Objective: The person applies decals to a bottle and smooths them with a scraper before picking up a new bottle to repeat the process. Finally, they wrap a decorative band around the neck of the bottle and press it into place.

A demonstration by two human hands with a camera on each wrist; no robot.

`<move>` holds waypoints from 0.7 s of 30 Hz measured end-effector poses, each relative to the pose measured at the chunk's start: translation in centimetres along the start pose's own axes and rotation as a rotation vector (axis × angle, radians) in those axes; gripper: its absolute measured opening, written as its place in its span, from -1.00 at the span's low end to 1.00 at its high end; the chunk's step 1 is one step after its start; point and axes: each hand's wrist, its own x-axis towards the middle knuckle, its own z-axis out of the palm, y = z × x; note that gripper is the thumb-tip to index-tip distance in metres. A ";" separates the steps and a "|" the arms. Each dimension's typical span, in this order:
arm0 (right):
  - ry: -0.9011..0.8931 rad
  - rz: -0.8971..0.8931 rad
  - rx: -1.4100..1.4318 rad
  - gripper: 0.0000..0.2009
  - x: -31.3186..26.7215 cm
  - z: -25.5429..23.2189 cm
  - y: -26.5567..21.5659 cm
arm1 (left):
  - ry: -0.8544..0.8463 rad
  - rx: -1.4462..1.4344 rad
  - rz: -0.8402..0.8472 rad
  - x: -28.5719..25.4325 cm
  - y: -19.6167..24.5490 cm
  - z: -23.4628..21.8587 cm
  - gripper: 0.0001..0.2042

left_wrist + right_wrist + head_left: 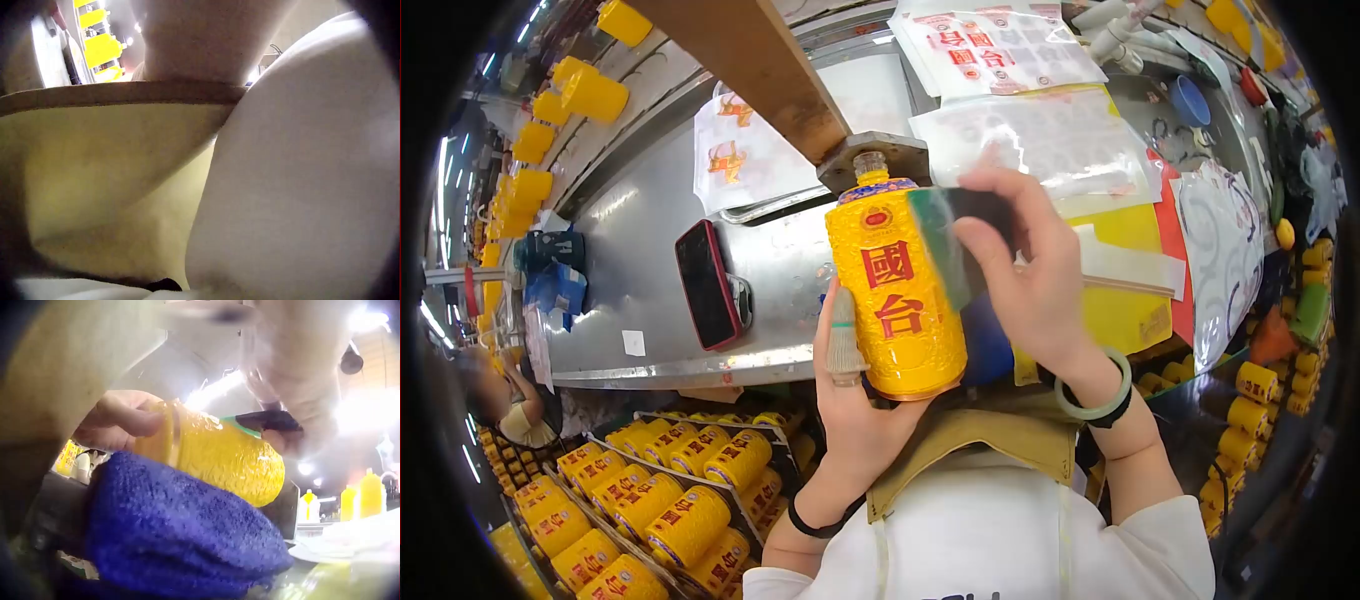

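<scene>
A yellow bottle point(915, 345) with red characters and a clear glass neck lies tilted in front of me in the head view. My left hand point(852, 405) grips its lower end, with a ribbed cover point(844, 345) on one finger. In my right hand point(1040, 275) I pinch a flat green-and-black scraper point(935, 235), its green part over the bottle's right side. The right wrist view has the scraper point(275, 420) at the bottle's upper surface, above a blue cloth point(187, 531). The left wrist view catches mainly apron and sleeve; the held bottle is hidden there.
The bottle's neck overlaps a metal block point(910, 160) at the foot of a wooden beam point(760, 70). A red-cased phone point(705, 285) lies on the metal table point(615, 295). Printed sheets point(1010, 60) cover the right back. Crates of yellow bottles point(690, 520) stand lower left.
</scene>
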 end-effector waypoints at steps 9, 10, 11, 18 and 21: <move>-0.308 -0.454 -0.169 -0.69 3.1 -0.3 -3.6 | 0.026 -0.059 0.005 -0.1 -1.2 -0.1 0.11; -0.341 -0.567 -0.291 -0.70 3.5 0.0 -3.8 | 0.010 -0.056 0.000 -0.2 -1.3 -0.2 0.15; -0.345 -0.570 -0.292 -0.70 4.4 0.0 -3.9 | 0.015 -0.059 -0.001 -0.2 -1.4 -0.4 0.15; -0.530 -0.980 -0.330 -0.70 0.7 0.9 -5.3 | -0.037 -0.602 -0.181 -0.5 -2.8 -1.9 0.31; -0.775 -0.881 -0.352 -0.69 1.1 1.0 -5.6 | 0.034 -0.437 -0.095 -0.3 -2.8 -2.1 0.20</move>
